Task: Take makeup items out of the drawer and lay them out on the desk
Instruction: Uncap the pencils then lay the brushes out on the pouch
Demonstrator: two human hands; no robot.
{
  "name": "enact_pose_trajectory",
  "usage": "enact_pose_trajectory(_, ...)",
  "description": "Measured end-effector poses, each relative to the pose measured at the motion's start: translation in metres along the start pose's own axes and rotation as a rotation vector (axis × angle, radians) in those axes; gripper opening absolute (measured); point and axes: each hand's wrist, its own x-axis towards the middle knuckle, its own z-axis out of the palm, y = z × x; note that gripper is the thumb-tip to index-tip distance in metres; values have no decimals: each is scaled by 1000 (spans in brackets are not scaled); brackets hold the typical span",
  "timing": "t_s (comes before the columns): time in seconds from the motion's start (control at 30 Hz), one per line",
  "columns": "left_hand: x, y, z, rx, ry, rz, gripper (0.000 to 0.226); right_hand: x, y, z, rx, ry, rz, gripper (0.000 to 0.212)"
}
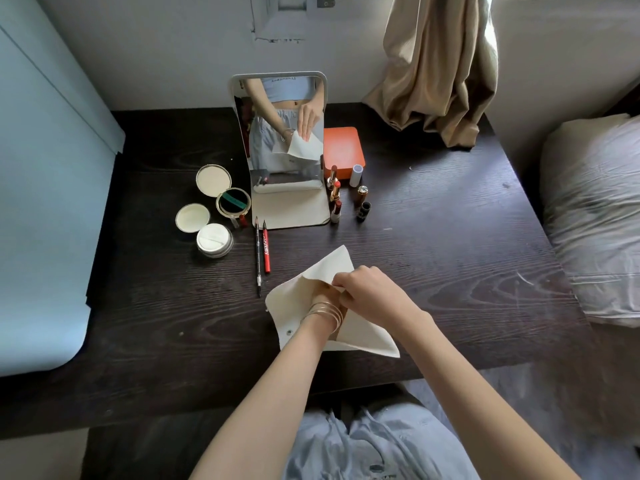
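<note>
A cream cloth pouch (pixel 367 336) lies on the dark wooden desk (pixel 450 254) in front of me. My left hand (pixel 323 295), several gold bangles on its wrist, reaches into the pouch's mouth, and its fingers are hidden inside. My right hand (pixel 363 292) pinches the pouch's upper edge and holds it open. Further back lie an open compact (pixel 221 190), a powder jar with its puff (pixel 214 240) and lid (pixel 192 218), a black pencil (pixel 258 258), a red liner (pixel 266 252) and several lipsticks (pixel 334 190).
A standing mirror (pixel 287 150) sits at the back centre, with an orange box (pixel 343 150) and a white tube (pixel 356 174) to its right. A beige curtain (pixel 436 71) hangs at the back right. A pillow (pixel 595 216) borders the desk's right edge, a pale blue cabinet (pixel 45 202) its left.
</note>
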Motion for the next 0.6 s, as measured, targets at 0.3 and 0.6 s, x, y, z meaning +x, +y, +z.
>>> enact_pose_trajectory(0.3, -9, -10, -19, 972, -84, 381, 39, -7, 4, 12, 241, 104, 91, 24)
enact_pose_trajectory(0.6, -1, -13, -9, 622, -136, 113, 80, 1, 39, 45, 933, 131, 514, 32)
